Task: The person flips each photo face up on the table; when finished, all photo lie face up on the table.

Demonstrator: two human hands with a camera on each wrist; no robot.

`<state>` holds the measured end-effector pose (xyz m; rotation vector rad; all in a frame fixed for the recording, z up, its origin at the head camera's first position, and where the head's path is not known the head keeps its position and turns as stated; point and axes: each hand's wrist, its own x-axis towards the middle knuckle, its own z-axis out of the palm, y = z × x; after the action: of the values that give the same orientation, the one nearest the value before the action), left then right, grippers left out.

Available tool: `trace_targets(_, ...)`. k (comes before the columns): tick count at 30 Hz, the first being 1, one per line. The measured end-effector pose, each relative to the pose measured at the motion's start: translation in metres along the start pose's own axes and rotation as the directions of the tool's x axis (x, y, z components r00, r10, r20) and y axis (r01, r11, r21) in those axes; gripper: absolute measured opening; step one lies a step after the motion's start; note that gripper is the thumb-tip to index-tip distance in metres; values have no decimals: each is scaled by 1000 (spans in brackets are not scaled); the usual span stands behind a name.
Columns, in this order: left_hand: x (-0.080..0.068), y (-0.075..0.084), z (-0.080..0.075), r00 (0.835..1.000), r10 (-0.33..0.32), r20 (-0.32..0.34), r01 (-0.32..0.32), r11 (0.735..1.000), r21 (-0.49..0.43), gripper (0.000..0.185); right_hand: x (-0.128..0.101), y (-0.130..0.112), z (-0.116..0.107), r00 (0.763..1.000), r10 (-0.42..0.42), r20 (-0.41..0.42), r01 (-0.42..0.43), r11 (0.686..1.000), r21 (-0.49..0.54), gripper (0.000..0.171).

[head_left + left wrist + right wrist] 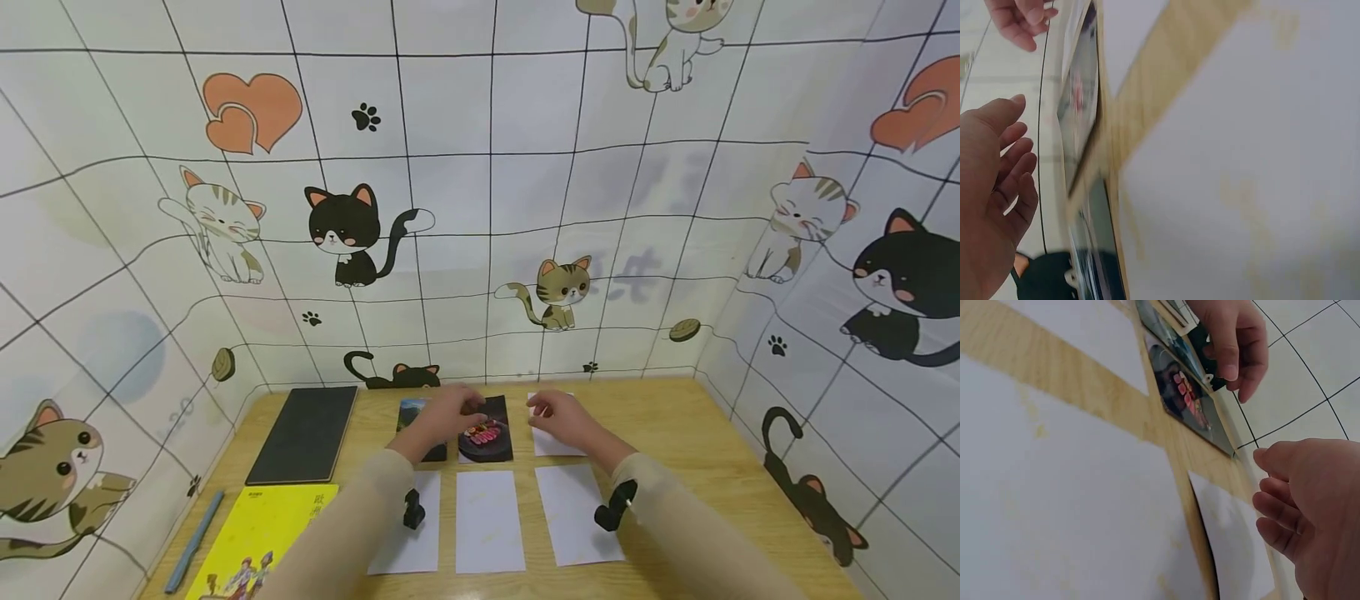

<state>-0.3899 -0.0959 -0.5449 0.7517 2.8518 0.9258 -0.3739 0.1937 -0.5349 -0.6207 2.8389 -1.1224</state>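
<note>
The left hand (pixel 450 414) reaches over two picture cards (pixel 491 446) in the far row, the right hand (pixel 564 419) over one white card (pixel 553 443) there; both curve loosely, half open, holding nothing. Three white sheets (pixel 491 525) lie nearer. Left on the bench (pixel 667 429): one black notebook (pixel 303 437), one yellow book (pixel 251 533).

Head view: bright, diffuse light recorded; the wall (pixel 450 192) is rendered pale, its right side cooler and greyer. Soft shadow is cast on the tabletop (pixel 660 433) beneath the right sleeve (pixel 697 525). Grid lines are bowed toward the frame's sides; whether by lens or by folds cannot be told. Wrist views: dimmer, flatter, greyer. In the left one, the near white sheet (pixel 1260 125) is softly blurred and the food photo (pixel 1080 94) is washed by pale sheen. In the right one, the near sheet's lower corner is shaded.
</note>
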Motion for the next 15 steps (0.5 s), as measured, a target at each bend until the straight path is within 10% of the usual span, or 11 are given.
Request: trace_targets(15, 13, 73, 42, 983, 149, 110, -161, 981, 106, 39, -58, 32, -20, 997, -9, -74, 12, 999, 33, 32)
